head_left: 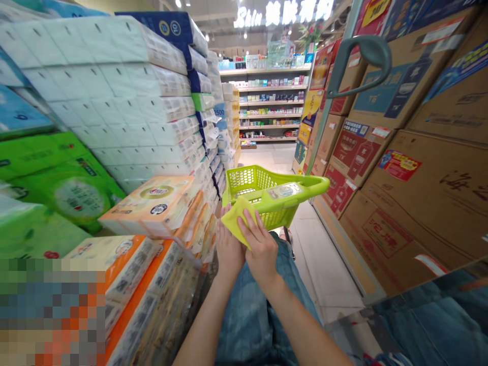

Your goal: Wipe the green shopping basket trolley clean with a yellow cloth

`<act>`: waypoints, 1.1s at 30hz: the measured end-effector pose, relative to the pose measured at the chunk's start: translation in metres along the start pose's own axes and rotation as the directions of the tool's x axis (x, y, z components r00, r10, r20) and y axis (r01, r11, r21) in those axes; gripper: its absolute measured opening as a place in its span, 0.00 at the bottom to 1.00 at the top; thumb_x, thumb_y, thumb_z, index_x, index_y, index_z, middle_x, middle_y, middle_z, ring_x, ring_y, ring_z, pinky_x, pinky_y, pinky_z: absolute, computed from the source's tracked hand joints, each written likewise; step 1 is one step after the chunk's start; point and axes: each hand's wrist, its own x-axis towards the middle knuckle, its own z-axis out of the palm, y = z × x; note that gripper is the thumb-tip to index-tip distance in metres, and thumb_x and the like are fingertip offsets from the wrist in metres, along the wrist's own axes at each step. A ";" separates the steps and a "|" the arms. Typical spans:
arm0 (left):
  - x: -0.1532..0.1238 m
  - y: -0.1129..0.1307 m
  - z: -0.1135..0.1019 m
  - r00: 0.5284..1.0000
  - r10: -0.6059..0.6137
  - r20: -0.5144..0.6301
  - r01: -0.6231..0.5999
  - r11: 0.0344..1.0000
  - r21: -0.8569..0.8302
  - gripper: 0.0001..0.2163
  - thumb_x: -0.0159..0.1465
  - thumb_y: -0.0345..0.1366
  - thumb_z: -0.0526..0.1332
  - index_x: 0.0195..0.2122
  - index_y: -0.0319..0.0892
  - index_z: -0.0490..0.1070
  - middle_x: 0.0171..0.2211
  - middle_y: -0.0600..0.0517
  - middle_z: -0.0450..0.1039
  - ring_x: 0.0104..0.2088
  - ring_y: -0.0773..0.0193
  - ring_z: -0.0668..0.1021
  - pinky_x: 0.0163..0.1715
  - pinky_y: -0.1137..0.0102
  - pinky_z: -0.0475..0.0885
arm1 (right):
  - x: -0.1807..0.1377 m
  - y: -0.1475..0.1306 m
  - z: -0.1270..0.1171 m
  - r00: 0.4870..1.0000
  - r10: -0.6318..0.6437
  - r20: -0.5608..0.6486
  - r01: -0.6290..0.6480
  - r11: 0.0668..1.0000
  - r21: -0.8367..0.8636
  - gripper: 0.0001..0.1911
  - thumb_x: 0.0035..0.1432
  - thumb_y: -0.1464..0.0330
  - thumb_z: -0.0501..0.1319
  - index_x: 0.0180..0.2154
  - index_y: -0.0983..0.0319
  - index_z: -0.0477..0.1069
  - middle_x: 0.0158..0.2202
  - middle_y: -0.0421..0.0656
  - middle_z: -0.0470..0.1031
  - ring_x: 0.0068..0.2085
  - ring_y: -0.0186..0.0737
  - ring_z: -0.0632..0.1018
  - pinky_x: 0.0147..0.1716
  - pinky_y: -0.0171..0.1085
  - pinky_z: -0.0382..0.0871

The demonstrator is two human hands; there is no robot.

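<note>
A lime-green plastic shopping basket (280,216) with perforated sides is in front of my knees, its long handle pointing right. A clear label or plate (285,190) lies along the handle bar. My left hand (229,244) grips the basket's near left corner, its fingers partly covered by a yellow cloth (237,223). Bent over that cloth, my right hand (261,246) presses it with its fingers against the basket's near side. Both wrists are close together above my blue jeans.
Tissue packs (125,96) rise in a tall stack on the left, with orange packs (152,201) lower and nearer. Cartons (430,188) line the right side, where a grey handle (360,66) juts out. Tiled floor (310,264) leads to product shelves (267,104).
</note>
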 end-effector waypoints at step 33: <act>0.002 0.006 0.000 1.000 -0.020 -0.022 0.021 0.999 0.039 0.36 0.69 0.35 0.54 0.73 0.38 0.33 0.70 0.33 0.52 0.72 0.49 0.52 0.66 0.48 0.57 | 0.008 0.030 -0.016 0.976 0.183 -0.115 -0.180 0.983 0.032 0.40 0.51 0.86 0.48 0.62 0.56 0.67 0.67 0.39 0.64 0.70 0.41 0.59 0.66 0.47 0.61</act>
